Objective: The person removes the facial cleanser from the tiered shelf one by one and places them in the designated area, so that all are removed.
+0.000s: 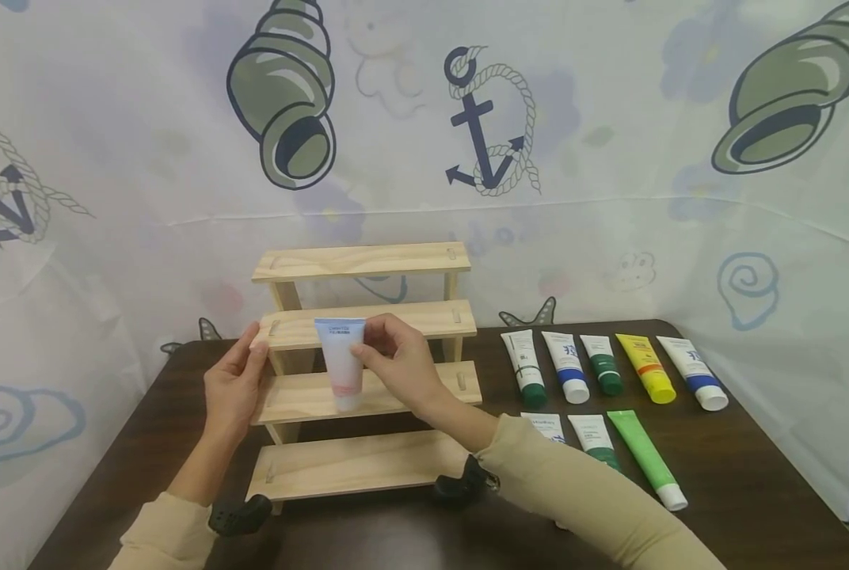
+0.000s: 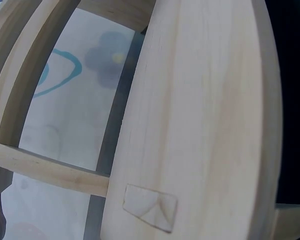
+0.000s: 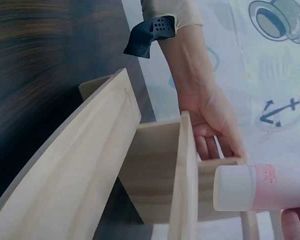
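Note:
My right hand (image 1: 403,360) pinches a small squeeze tube (image 1: 340,356), pale blue at the crimped top and pink toward its white cap. The tube is upright, cap down, in front of the tiered wooden display rack (image 1: 367,463), overlapping its middle boards in the head view. The right wrist view shows the tube's white cap (image 3: 233,188) close up beside the boards. At the rack's left end, my left hand (image 1: 230,388) holds the edge near the second board from the top. In the left wrist view, a board (image 2: 200,110) fills most of the picture.
On the dark table (image 1: 745,475) to the right, several squeeze tubes lie in two rows, including a yellow tube (image 1: 645,368) and a green tube (image 1: 647,455). My right sleeve (image 1: 588,495) covers part of the front row. A patterned cloth (image 1: 610,237) hangs behind the rack.

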A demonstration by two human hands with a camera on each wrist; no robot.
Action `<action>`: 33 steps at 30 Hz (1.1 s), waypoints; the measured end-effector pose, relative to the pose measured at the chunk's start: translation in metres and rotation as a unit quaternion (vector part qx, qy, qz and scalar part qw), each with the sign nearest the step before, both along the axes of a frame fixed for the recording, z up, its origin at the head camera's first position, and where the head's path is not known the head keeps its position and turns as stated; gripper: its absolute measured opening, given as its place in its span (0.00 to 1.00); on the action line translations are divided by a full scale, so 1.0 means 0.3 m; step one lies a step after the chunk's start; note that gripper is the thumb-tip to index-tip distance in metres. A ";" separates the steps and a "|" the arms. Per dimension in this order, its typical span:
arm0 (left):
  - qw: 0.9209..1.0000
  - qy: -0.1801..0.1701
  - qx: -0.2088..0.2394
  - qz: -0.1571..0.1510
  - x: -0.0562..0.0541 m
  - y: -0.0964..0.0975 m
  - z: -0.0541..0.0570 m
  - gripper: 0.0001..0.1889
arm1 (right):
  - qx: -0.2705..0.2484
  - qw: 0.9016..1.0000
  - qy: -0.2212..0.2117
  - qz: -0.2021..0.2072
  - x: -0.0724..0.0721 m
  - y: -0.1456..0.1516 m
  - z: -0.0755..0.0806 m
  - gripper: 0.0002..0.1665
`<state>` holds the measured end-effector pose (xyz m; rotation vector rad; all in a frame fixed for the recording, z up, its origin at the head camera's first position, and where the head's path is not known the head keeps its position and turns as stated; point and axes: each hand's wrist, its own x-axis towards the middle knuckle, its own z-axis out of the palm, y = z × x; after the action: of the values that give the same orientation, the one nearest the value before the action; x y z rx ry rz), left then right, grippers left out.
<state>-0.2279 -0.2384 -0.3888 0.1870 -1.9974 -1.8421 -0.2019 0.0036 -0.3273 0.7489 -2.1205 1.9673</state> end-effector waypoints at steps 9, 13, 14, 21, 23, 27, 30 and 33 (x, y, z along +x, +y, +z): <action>1.000 -0.019 0.008 0.008 -0.003 -0.001 0.006 0.24 | 0.001 1.000 -0.021 -0.019 0.025 0.169 0.012 0.10; 1.000 -0.019 0.023 0.005 -0.005 -0.002 0.006 0.24 | 0.000 0.999 -0.034 -0.031 0.035 0.247 0.011 0.10; 1.000 -0.018 0.025 0.005 -0.005 -0.003 0.005 0.24 | 0.001 0.999 -0.039 -0.037 0.037 0.267 0.011 0.10; 0.999 -0.013 0.034 0.000 -0.003 0.000 0.003 0.24 | 0.028 0.993 -0.057 -0.099 0.059 0.416 -0.006 0.15; 0.999 -0.013 0.037 -0.001 -0.003 0.001 0.003 0.24 | 0.045 0.990 -0.057 -0.122 0.067 0.467 -0.018 0.15; 0.999 -0.011 0.042 -0.003 -0.005 0.005 0.006 0.25 | 0.064 0.983 -0.067 -0.157 0.085 0.577 -0.041 0.16; 0.999 -0.006 0.045 -0.004 -0.006 0.007 0.006 0.25 | 0.076 0.976 -0.076 -0.189 0.095 0.661 -0.059 0.17; 0.999 -0.005 0.047 -0.002 -0.006 0.007 0.005 0.25 | 0.086 0.967 -0.090 -0.222 0.106 0.739 -0.075 0.19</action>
<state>-0.2298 -0.2363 -0.3873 0.2193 -1.9196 -1.9439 -0.1702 0.2253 -0.3498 0.0935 -2.3279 1.6791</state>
